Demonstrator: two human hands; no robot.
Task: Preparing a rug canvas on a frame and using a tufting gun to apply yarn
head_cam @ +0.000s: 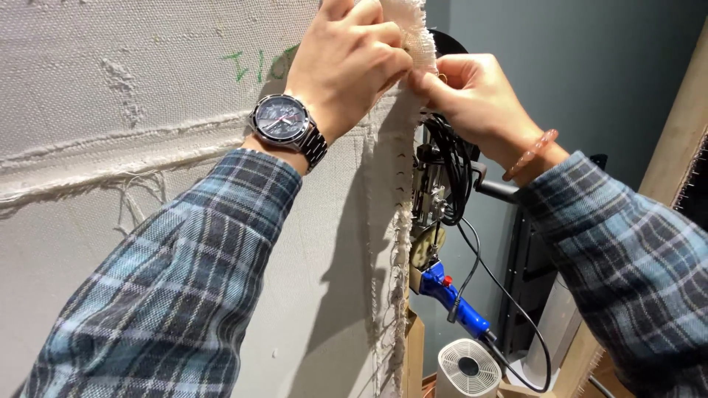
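Gripping the frayed top corner of a stretched off-white cloth (184, 110), the left hand (346, 63) has its fingers curled over the folded edge of the fabric, knuckles toward the camera, and is clenched on it near the top of the head view. The right hand (472, 96) meets it from the other side, thumb and forefinger pinched on the same frayed edge (417, 33), the two hands touching or nearly so at the fingertips. Both arms reach up and forward in blue plaid sleeves; the left wrist carries a steel wristwatch (284, 121) with a dark dial, the right wrist a pink bead bracelet (529, 153). The cloth fills the left half of the view, hung upright on a frame, with a loose raveled seam running across it and green marks near its top. Just behind the cloth's right edge hangs a tool with a blue handle (453, 298) and a black cable (472, 243) looped above it, partly hidden by the right hand. A small white round appliance (468, 365) stands low down. The tops of the left hand's fingers are cut off by the picture's edge, and what the right fingertips pinch besides fabric cannot be made out.
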